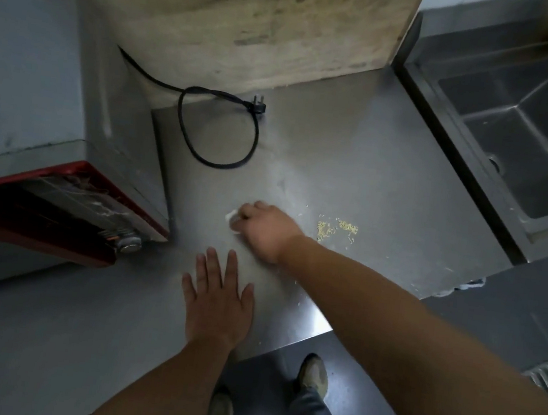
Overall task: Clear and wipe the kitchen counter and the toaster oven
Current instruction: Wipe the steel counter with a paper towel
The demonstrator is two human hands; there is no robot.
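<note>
Counter (390, 173) with two hands: right hand (264, 230) fingers clutching one white cloth (231, 216), left hand (218, 298) flat, fingers spread.

The steel tabletop (390, 173) carries a red-fronted toaster oven (61, 188) at its left edge and a wooden board (254, 22) along its far edge. A looped black cord with plug (220, 125) lies before the board, and yellowish crumbs (337, 230) lie near the right edge, short of the sink (532, 142) set beyond it.
</note>
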